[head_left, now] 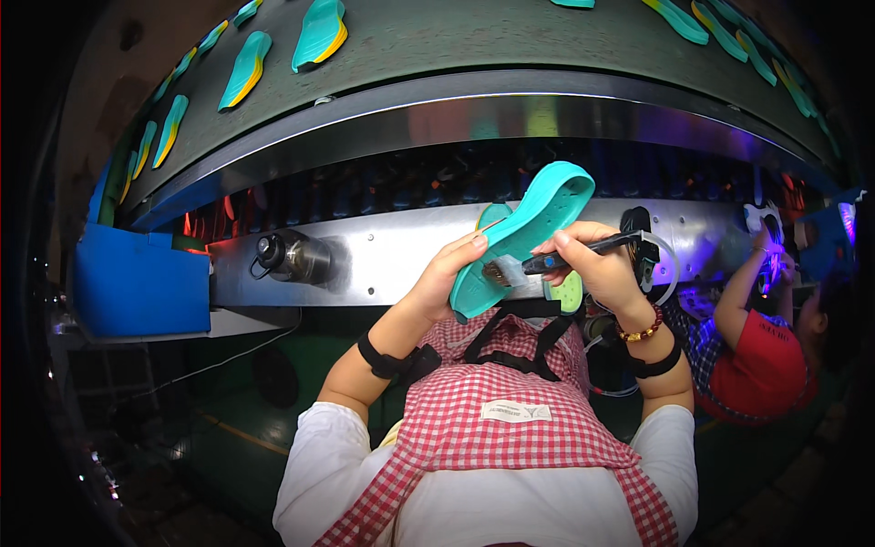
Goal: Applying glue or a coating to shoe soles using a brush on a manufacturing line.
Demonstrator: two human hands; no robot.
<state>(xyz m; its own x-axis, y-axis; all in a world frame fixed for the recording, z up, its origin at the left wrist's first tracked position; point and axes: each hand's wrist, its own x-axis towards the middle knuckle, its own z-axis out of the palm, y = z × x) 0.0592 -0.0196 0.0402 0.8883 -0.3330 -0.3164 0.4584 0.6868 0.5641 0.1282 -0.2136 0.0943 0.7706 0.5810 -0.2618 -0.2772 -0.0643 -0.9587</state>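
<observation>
My left hand grips a teal shoe sole by its left edge, holding it tilted above the metal ledge with its hollow, rimmed inside facing me. In my right hand is a black-handled brush with a pale collar. A clear tube loops away from the handle's rear end. The dark bristles touch, or are just over, the lower inside of the sole. Behind it, another teal piece shows only in part. A yellow-green sole-shaped piece lies below my right fingers.
Across the back runs a dark green conveyor belt carrying several teal-and-yellow soles. A dark bottle stands on the metal ledge, with a blue box at its left end. At right, a co-worker in a red top handles a shoe part.
</observation>
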